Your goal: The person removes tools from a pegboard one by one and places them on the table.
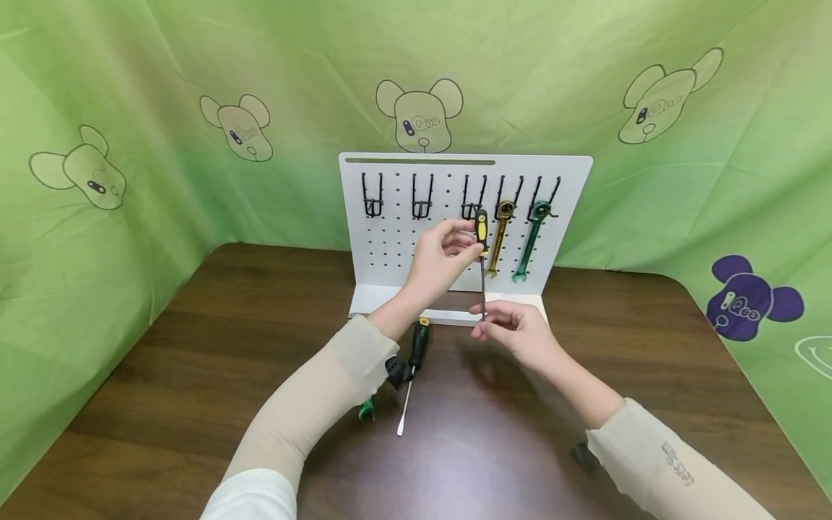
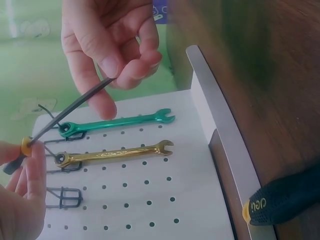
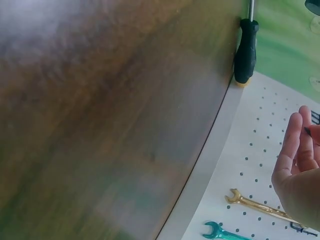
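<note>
A small screwdriver (image 1: 481,227) with a black and yellow handle stands upright in front of the pegboard, its tip down. My left hand (image 1: 442,254) pinches it between thumb and fingers, low on the handle by the yellow collar. At the lower end of the dark shaft (image 2: 75,106), the thumb and fingers of my right hand (image 1: 520,328) pinch the tip. Behind the tool, a gold wrench (image 1: 499,238) and a green wrench (image 1: 533,242) hang from hooks on the white pegboard (image 1: 403,278).
Left of the hanging wrenches are several black hooks (image 1: 422,196). A larger black and yellow screwdriver (image 1: 419,345) lies on the brown table (image 1: 260,303), its handle end at the pegboard's base. Part of another green wrench (image 1: 367,410) shows beside my left forearm.
</note>
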Demonstrator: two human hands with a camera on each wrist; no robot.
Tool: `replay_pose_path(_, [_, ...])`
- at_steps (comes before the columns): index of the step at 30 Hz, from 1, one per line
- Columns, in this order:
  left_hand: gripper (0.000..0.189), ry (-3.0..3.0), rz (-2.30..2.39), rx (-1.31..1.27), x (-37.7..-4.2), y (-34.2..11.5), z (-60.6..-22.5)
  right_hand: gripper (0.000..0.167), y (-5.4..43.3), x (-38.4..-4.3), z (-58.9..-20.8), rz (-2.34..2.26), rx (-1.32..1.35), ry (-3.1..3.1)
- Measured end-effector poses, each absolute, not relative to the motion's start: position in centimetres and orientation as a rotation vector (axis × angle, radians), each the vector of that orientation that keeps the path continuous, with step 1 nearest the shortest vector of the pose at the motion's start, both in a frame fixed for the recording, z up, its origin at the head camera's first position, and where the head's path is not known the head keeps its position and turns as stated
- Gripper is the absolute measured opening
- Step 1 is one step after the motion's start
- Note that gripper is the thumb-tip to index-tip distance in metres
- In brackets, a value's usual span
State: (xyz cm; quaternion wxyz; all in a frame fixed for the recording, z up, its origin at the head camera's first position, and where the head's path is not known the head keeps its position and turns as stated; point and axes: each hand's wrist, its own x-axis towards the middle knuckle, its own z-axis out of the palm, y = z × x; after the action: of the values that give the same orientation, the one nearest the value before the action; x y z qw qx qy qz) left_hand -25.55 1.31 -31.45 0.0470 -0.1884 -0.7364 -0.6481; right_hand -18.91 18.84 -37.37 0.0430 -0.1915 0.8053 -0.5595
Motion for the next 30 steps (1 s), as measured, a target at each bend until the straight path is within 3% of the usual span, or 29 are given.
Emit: replay_pose_path(30, [0.046,-2.498,-1.901,-0.657,-23.4,-2.4,-33.4,0.022,17.5,-15.2,-38.8,-1.541,-0.766,2.235])
